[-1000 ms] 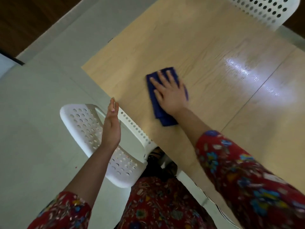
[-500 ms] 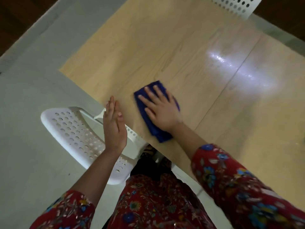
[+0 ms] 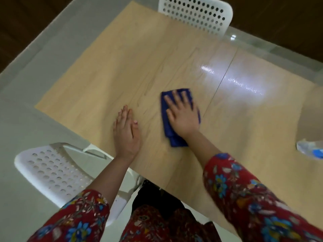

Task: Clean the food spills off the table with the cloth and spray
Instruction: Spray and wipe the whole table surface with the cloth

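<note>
Head view looks down on the right hand [image 3: 183,117], spread flat with straight fingers on a folded dark blue cloth [image 3: 173,141]. It presses the cloth rather than gripping it; nothing is curled round the fabric. The cloth lies near the middle of the pale wood-grain table [image 3: 122,58], its folded end sticking out from under the wrist toward 6 o'clock.

At 9 o'clock from the cloth, close by but apart from it, the left hand [image 3: 125,135] rests on the tabletop with fingers straight and together, holding nothing. Faint streaks show on the wood at 11 o'clock from the cloth; whether they are spill or grain cannot be told. A bright glare lies on the surface at 2 o'clock.

The cloth looks soft, thin and light, so it should slide easily and may bunch or unfold if pushed from one corner. A flat palm over the middle of the fold, as now, probably gives the most even pressure; for lifting, pinching the stacked end nearest the wrist would likely hold the layers together.

At 3 o'clock, by the picture's edge, a clear plastic spray bottle [image 3: 309,151] with a blue part lies on the table, blurred. One white perforated chair [image 3: 52,172] stands at 7 o'clock, another white perforated chair [image 3: 194,14] at 12 o'clock.
</note>
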